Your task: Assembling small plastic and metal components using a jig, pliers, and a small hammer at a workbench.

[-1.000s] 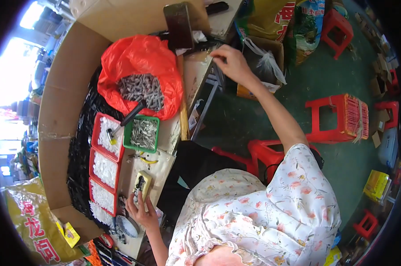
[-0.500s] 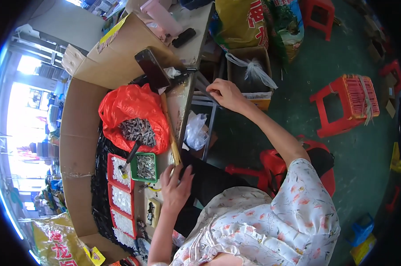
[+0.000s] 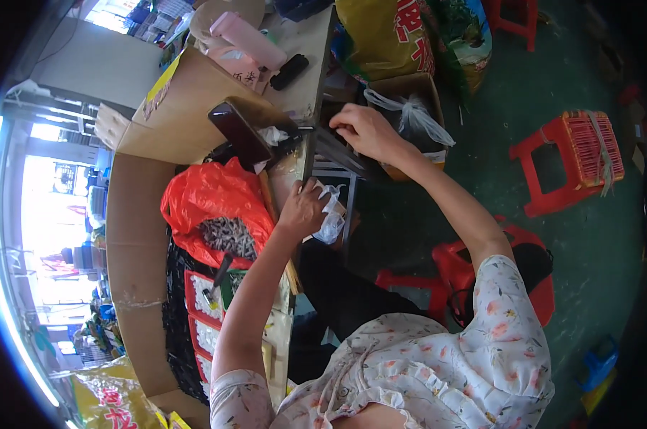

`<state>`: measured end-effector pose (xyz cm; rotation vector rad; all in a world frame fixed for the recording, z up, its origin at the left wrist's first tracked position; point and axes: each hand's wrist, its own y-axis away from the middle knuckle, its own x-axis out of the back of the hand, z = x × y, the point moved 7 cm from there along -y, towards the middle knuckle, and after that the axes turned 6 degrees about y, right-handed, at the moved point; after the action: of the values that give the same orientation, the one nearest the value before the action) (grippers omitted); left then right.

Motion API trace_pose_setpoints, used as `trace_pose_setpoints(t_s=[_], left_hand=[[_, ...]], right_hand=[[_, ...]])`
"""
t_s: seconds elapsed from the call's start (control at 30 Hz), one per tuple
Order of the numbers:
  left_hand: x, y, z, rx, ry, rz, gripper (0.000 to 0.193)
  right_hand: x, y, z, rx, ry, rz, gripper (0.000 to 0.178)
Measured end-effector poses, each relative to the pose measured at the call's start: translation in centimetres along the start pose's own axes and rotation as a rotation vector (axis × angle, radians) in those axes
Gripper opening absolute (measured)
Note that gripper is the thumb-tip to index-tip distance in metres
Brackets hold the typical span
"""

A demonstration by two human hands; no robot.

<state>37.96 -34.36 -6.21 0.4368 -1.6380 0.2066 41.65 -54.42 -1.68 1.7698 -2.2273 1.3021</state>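
Observation:
My right hand (image 3: 370, 134) is closed, fingers curled together, beside the bench edge, above a dark bar (image 3: 348, 157) that runs below the bench top. Whatever is in its fingers is too small or hidden. Farther left, my left hand (image 3: 303, 210) reaches along the bench edge with fingers bent inward; I cannot make out what they hold. Just right of it hangs a clear plastic bag (image 3: 331, 220). On the bench, a red plastic bag (image 3: 216, 189) stands open, full of small grey parts (image 3: 228, 237). A dark-handled tool (image 3: 222, 270) rests over a red tray of white pieces (image 3: 205, 293).
A cardboard screen (image 3: 134, 243) curves around the bench's far side. A phone (image 3: 239, 134) leans near the corner, with a pink bottle (image 3: 248, 41) beyond. A cardboard box (image 3: 427, 93) with a tied bag stands right of the bench; red stools (image 3: 541, 171) are on the green floor.
My left hand has moved away along the bench edge from beside the green tray, and its forearm now covers part of the trays. My right hand has shifted slightly; its fingers stay curled.

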Motion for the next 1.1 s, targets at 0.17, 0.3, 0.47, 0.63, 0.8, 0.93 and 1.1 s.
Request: trace_pose_setpoints(t_s=[0.17,0.3,0.47,0.63,0.8,0.93,1.1], left_hand=[[0.4,-0.4,-0.2,0.023,0.151,-0.031,0.051],[0.3,-0.5,-0.4,0.018,0.143,-0.074,0.053],[0.2,-0.7,-0.5,0.051,0.181,-0.063,0.051],[-0.1,-1.7,-0.3,0.056,0.252,-0.163,0.055],[0.1,-0.7,-1.2,0.083,0.285,-0.165,0.055],[-0.1,-1.1,-0.9,0.084,0.310,-0.184,0.052],[-0.3,-1.1,-1.1,0.090,0.315,-0.170,0.048]], right_hand=[[-2.5,-8.0,2.1,0.063,0.031,0.096,0.016],[-8.3,-16.5,3.1,0.125,-0.030,0.049,0.017],[-14.4,-24.8,3.2,0.089,-0.392,0.032,0.015],[-20.5,-30.2,3.6,0.177,-0.070,0.141,0.057],[-22.2,-32.2,0.8,0.093,0.289,-0.075,0.077],[-26.6,-31.3,4.8,-0.059,-0.002,-0.296,0.075],[-31.6,-29.4,2.9,0.117,-0.318,-1.182,0.051]])
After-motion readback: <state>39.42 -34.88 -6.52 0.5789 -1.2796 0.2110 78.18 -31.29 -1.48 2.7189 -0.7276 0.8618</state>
